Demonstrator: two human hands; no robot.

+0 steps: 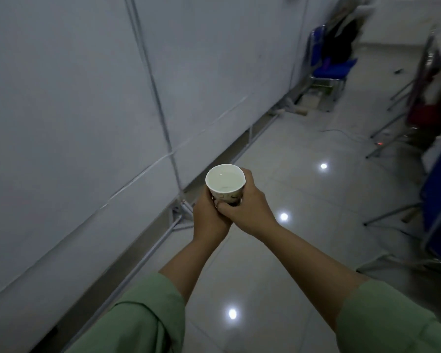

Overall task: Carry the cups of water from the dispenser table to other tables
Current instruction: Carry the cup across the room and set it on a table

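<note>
Green sleeves (148, 319) nearest; left hand (209, 220) and right hand (250, 207), each grip wrapped around upright paper cup (225, 183) of water, held over tiled floor (278, 276); cup print unreadable; blue chair (331, 67) far off by wall

Floor (278, 263) is glossy pale tile, with three round light reflections on it. A blue chair (331, 64) stands on it far back by the wall, some blurry boxes under and beside it. Along the right edge, metal legs (392, 215) of tables or chairs rest on the tiles, and a thin cable (341, 132) lies across the floor near them.
</note>
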